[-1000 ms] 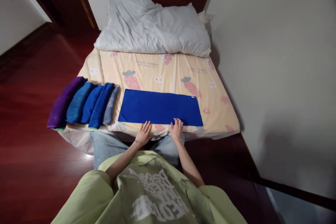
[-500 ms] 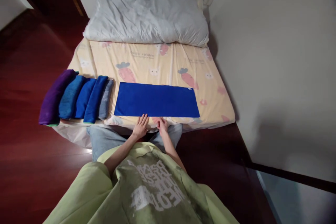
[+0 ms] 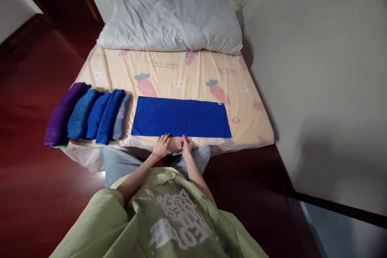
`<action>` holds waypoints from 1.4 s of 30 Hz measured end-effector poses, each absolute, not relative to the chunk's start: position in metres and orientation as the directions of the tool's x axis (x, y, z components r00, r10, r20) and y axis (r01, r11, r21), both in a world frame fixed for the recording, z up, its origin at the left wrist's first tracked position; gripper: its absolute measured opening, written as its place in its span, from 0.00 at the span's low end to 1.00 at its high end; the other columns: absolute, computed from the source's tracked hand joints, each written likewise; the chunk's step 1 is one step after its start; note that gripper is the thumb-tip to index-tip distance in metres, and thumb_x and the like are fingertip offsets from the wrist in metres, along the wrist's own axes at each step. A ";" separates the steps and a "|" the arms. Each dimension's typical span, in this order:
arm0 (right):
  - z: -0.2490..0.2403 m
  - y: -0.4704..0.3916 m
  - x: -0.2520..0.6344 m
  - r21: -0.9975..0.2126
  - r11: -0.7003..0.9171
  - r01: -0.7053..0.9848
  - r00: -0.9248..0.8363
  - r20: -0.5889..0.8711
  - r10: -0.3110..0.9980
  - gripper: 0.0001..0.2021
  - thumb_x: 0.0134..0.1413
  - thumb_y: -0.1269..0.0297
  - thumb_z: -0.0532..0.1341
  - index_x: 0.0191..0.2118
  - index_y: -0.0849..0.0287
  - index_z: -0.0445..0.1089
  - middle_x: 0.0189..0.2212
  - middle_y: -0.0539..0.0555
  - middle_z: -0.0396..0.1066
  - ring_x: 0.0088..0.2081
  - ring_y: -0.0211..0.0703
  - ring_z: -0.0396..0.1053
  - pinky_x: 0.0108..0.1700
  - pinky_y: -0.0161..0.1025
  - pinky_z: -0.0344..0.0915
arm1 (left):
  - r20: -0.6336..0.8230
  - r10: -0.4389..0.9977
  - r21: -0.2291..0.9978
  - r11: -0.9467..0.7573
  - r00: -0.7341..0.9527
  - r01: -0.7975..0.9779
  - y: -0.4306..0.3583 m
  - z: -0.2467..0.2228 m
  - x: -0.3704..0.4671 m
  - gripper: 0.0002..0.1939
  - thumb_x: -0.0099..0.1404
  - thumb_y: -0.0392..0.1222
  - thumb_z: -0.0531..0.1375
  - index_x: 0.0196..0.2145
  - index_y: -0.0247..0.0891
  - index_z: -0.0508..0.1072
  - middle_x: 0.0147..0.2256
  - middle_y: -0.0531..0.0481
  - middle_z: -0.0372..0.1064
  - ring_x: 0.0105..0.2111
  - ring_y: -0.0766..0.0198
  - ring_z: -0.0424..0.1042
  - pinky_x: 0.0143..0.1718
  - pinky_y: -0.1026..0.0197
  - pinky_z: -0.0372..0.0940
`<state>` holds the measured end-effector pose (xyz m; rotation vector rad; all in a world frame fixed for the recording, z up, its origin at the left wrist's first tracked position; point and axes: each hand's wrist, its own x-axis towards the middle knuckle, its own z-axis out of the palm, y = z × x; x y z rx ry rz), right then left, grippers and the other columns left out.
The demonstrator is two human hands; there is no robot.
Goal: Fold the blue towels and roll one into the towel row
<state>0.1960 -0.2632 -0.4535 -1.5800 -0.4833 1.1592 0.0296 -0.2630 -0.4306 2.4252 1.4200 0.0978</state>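
Note:
A blue towel (image 3: 181,117) lies flat in a long rectangle on the bed, a small white tag at its far right corner. My left hand (image 3: 161,145) is at the middle of its near edge, fingers bent over the cloth, with a small pucker beside the fingertips. Just to the right, my right hand (image 3: 187,144) is closed in a pinch at the same edge. The thumb tips are partly hidden.
On the bed's left side lie a rolled purple towel (image 3: 65,115), several rolled blue towels (image 3: 98,115) and a grey one (image 3: 121,117). White bedding (image 3: 172,16) is heaped at the back of the patterned sheet (image 3: 254,117). A wall (image 3: 317,68) stands right.
My left fingers have gone from lying stretched out to bending at the towel's near edge. My right hand has come up against that edge too. The view has shifted slightly.

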 end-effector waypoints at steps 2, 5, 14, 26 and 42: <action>-0.457 -0.263 0.196 -0.884 -0.353 -0.306 0.454 -0.461 0.762 0.24 0.55 0.40 0.64 0.25 0.54 0.59 0.16 0.43 0.60 0.19 0.33 0.52 0.23 0.35 0.48 | -0.141 0.851 0.313 -0.447 0.506 0.838 -0.240 -0.422 0.034 0.24 0.66 0.35 0.55 0.58 0.36 0.74 0.59 0.34 0.68 0.60 0.43 0.66 0.61 0.42 0.61; -0.460 -0.262 0.198 -0.860 -0.358 -0.363 0.441 -0.497 0.747 0.24 0.50 0.39 0.66 0.25 0.55 0.62 0.16 0.45 0.63 0.17 0.33 0.54 0.21 0.35 0.50 | -0.193 0.840 0.330 -0.430 0.506 0.840 -0.190 -0.411 0.046 0.19 0.69 0.35 0.52 0.52 0.37 0.77 0.49 0.37 0.74 0.50 0.48 0.73 0.54 0.48 0.67; -0.473 -0.259 0.203 -0.841 -0.421 -0.339 0.455 -0.538 0.709 0.24 0.46 0.38 0.67 0.22 0.53 0.64 0.13 0.47 0.62 0.14 0.36 0.53 0.18 0.37 0.50 | -0.210 0.811 0.360 -0.455 0.546 0.814 -0.008 -0.402 0.114 0.20 0.69 0.34 0.54 0.54 0.33 0.78 0.54 0.36 0.73 0.54 0.52 0.70 0.58 0.53 0.66; -0.472 -0.259 0.208 -0.797 -0.510 -0.324 0.391 -0.604 0.695 0.20 0.54 0.41 0.66 0.27 0.54 0.70 0.15 0.48 0.65 0.16 0.41 0.59 0.21 0.39 0.55 | -0.329 0.805 0.389 -0.361 0.494 0.848 0.086 -0.427 0.164 0.17 0.69 0.36 0.59 0.53 0.33 0.77 0.53 0.37 0.73 0.56 0.52 0.67 0.62 0.49 0.58; -0.438 -0.275 0.201 -0.888 -0.423 -0.180 0.629 -0.435 0.644 0.28 0.53 0.33 0.61 0.24 0.57 0.68 0.15 0.48 0.65 0.18 0.38 0.61 0.28 0.39 0.63 | -0.226 0.886 0.665 -0.163 0.405 0.729 0.084 -0.378 0.159 0.14 0.64 0.35 0.60 0.47 0.35 0.79 0.39 0.45 0.78 0.37 0.61 0.75 0.45 0.62 0.67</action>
